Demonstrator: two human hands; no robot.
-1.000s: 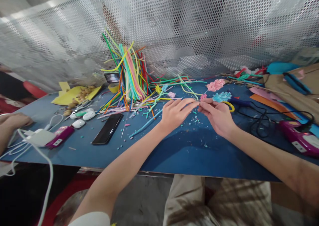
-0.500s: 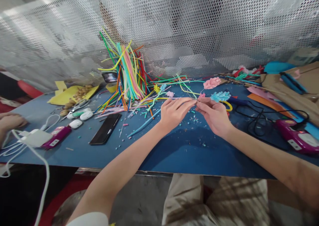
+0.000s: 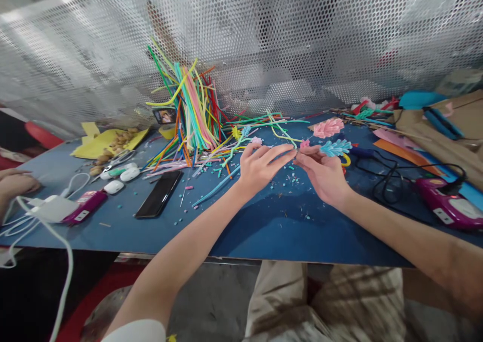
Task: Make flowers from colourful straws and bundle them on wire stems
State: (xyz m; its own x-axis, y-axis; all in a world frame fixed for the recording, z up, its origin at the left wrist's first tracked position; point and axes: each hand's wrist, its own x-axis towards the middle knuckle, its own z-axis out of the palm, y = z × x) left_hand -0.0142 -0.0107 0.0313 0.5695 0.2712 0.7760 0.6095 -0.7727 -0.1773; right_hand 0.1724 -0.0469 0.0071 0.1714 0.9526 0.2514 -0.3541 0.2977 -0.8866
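Observation:
Over the blue table, my left hand (image 3: 260, 168) and my right hand (image 3: 326, 173) meet fingertip to fingertip in a close pinch. Between them is the thin stem of a pipe-cleaner flower bunch; the exact grip point is hidden by the fingers. A fluffy pink flower (image 3: 328, 127) and a light blue flower (image 3: 335, 147) stick out beyond my right hand, with a small darker pink flower (image 3: 305, 143) by the fingertips. A pale green pipe cleaner (image 3: 282, 129) slants down to the fingertips from behind. Small cut bits lie beneath.
A tall bundle of coloured pipe cleaners (image 3: 194, 110) stands behind left. A black phone (image 3: 158, 195), white computer mouse-like cases (image 3: 113, 186) and a purple power strip (image 3: 86, 207) lie left; another purple strip (image 3: 449, 203) and cables lie right. Another person's hand (image 3: 18, 183) rests far left.
The pink and blue flowers have shifted slightly to the right and turned a little beside my right hand. My hands stay together, with the left fingers slightly more spread.

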